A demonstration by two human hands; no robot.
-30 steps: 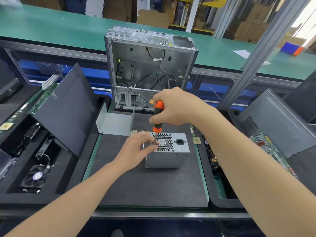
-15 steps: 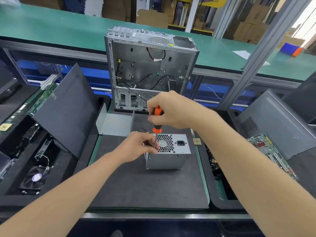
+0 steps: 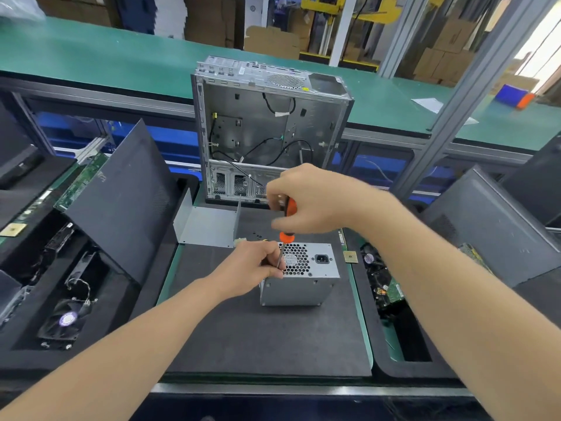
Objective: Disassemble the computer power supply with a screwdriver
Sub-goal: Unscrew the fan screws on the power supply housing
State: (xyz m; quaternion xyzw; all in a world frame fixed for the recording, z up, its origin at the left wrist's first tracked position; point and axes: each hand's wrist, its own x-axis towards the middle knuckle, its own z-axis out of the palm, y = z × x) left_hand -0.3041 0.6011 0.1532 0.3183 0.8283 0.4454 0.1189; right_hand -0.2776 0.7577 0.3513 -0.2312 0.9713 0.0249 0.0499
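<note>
— Where is the power supply?
— The grey metal power supply box (image 3: pixel 299 287) sits on the black foam mat (image 3: pixel 258 335) in the middle of the bench (image 3: pixel 273 389). Its honeycomb fan grille and black socket face up.
— And the hands?
— The right hand (image 3: pixel 312 199) is above the box, its fingers (image 3: pixel 277 205) curled round the handle of the orange-handled screwdriver (image 3: pixel 290 208). The tool stands almost upright, and its thin steel shaft runs down to the top left corner of the box, beside the grille. The tip is hidden behind the left hand (image 3: pixel 249 270).
— What is that hand doing?
— It rests against the upper left edge of the box, its fingers bent and pinching the shaft low down.
— What else is around?
— Behind the mat an open silver computer case (image 3: pixel 267 126) stands upright. A bent grey sheet-metal plate (image 3: pixel 206 224) lies in front of the case, up and to the left of the box. A dark grey side panel (image 3: pixel 121 196) leans over the black tray on the left, where a black cooling fan (image 3: pixel 65 322) lies. A small square gold chip (image 3: pixel 350 256) lies just to the right of the box.
</note>
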